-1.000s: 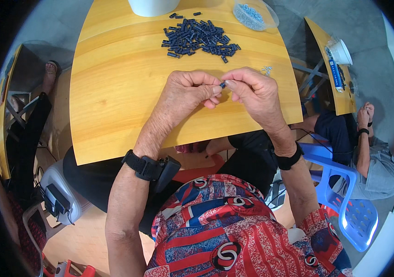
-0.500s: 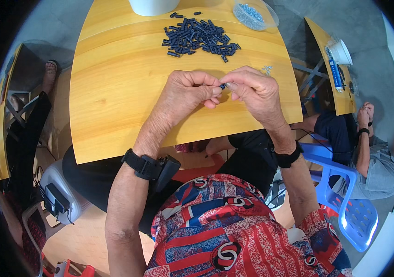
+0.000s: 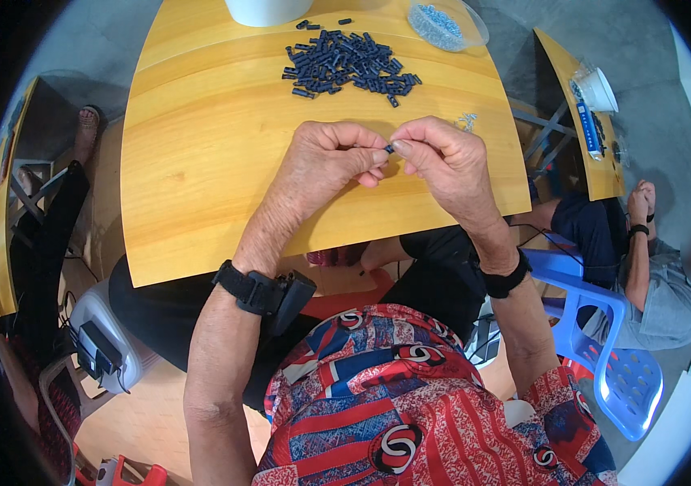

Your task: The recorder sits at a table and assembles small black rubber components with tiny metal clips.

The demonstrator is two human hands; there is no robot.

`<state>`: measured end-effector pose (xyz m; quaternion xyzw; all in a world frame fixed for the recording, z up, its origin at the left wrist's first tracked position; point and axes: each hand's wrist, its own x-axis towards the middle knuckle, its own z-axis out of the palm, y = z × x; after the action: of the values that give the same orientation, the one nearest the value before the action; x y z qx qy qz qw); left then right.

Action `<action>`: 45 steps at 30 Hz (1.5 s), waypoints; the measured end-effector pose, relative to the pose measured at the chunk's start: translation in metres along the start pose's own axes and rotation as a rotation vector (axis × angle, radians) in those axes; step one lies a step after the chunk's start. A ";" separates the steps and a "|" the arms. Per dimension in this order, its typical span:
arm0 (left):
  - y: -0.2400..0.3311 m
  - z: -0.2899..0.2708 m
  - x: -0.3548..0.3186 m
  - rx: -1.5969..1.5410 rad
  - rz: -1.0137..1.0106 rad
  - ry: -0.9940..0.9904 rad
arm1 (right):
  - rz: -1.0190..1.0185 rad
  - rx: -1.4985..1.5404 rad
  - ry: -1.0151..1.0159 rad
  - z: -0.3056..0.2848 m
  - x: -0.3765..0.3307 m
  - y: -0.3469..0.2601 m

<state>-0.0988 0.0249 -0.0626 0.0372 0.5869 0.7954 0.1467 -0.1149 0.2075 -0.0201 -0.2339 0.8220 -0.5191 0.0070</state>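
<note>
Above the front half of the wooden table (image 3: 199,178), my two hands meet fingertip to fingertip. Between thumb and forefinger my left hand (image 3: 335,158) pinches a small dark plastic piece (image 3: 390,149), mostly covered by the fingers. My right hand (image 3: 445,160) is closed in a pinch at the other end of that piece; whether it also holds something tiny cannot be made out. Beyond the hands lies a heap of similar dark plastic pieces (image 3: 349,65). A few small silvery pins (image 3: 466,121) lie on the table to the right of my right hand.
A clear round tub (image 3: 442,28) of small bluish-silver parts stands at the far right, a white container (image 3: 268,10) at the far edge. On the right, a person in grey (image 3: 661,283) sits by a blue plastic chair (image 3: 604,332) and another table (image 3: 580,113). Someone's leg shows at left.
Both hands stay together at nearly the same spot. My right fingers have shifted slightly around the small dark piece.
</note>
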 end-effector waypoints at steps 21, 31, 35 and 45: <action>0.006 0.001 0.001 0.031 -0.037 -0.014 | 0.127 0.046 -0.011 -0.003 0.004 0.002; -0.001 0.000 0.003 -0.058 -0.051 -0.001 | -0.002 -0.140 -0.021 0.002 0.007 0.005; -0.002 0.002 0.003 -0.016 -0.014 0.009 | -0.140 -0.265 0.012 0.005 0.004 -0.001; -0.003 0.003 0.002 0.042 -0.021 0.030 | 0.012 -0.069 0.005 0.009 -0.003 0.006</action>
<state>-0.0998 0.0287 -0.0646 0.0223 0.6061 0.7817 0.1455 -0.1126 0.2032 -0.0299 -0.2279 0.8408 -0.4910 -0.0003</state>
